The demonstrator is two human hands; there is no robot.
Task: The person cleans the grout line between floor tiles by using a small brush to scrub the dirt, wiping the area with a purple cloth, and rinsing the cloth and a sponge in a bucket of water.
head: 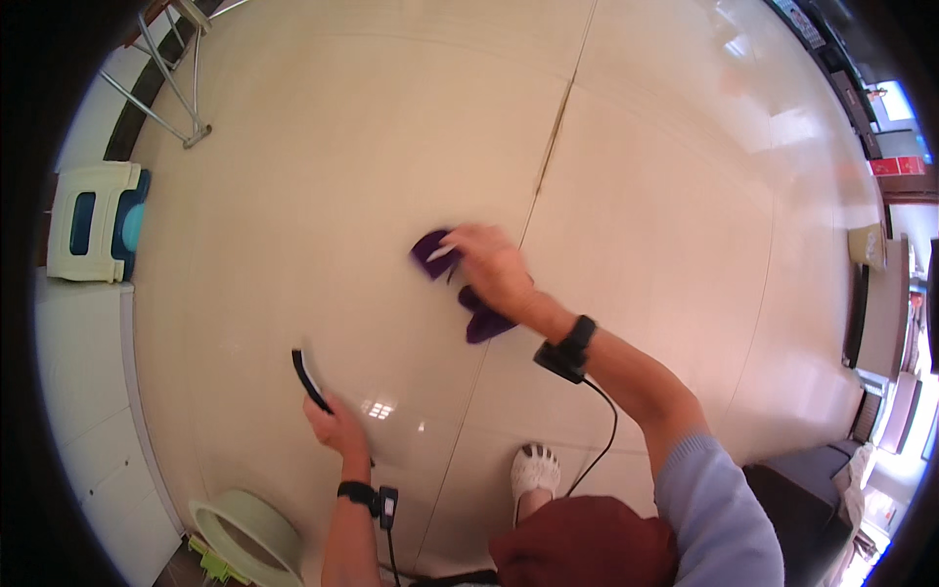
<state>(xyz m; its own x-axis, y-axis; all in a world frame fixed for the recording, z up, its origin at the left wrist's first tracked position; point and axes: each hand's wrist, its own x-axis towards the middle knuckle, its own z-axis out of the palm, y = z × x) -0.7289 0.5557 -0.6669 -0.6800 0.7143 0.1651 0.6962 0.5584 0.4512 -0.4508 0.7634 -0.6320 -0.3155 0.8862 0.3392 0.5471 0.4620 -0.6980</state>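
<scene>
My left hand [336, 427] grips one end of a thin, curved black strip [308, 378] with a pale face. Its other end sticks up and away from my fingers. My right hand [484, 260], blurred, reaches over dark purple pieces [433, 253] that look soft. A small, slim white thing [441, 253] shows at its fingertips against the purple. Another purple part [488, 323] shows below the palm; the hand hides the middle, so I cannot tell whether they are joined. Whether the fingers hold the purple item is unclear.
Glossy beige floor tiles [330, 183] lie all around. A pale green basin [249, 532] leans at lower left. A cream and blue plastic stool [95, 220] and metal legs [194, 132] stand left. My white shoe [535, 469] is below; a wrist cable [612, 418] hangs nearby.
</scene>
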